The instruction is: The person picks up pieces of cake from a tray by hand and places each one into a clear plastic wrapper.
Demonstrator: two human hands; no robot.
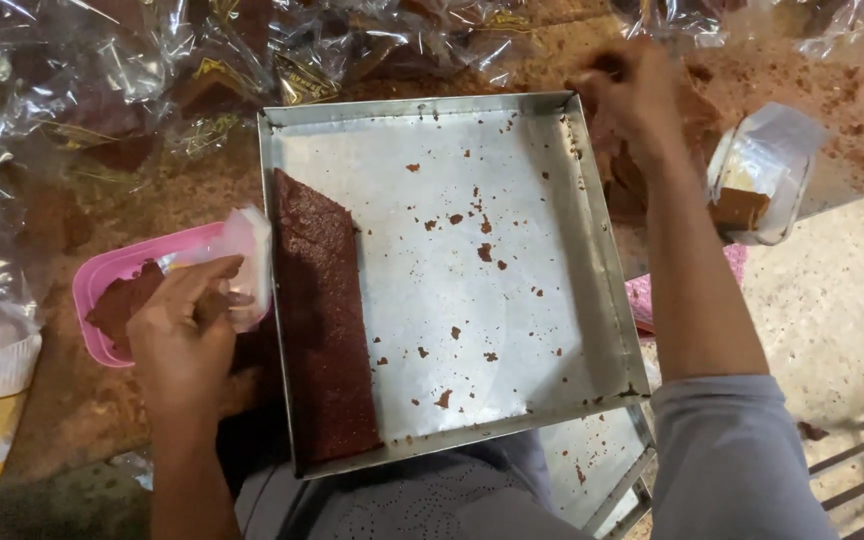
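A square metal tray [592,250] lies in front of me, scattered with brown crumbs. One long strip of dark brown cake [322,320] remains along its left side. My left hand [184,335] grips a small clear plastic bag [247,262] just left of the tray, above a pink plastic container [102,275] that holds a brown piece. My right hand [632,95] reaches past the tray's far right corner, fingers closed among brown cake pieces [627,180]; what it holds is blurred.
Many clear plastic wrappers with wrapped brown pieces [152,90] crowd the top and left. A clear bag with a brown slice [757,190] lies at the right. A second metal tray [592,470] sits under the first. Crumbs cover the surface at top right.
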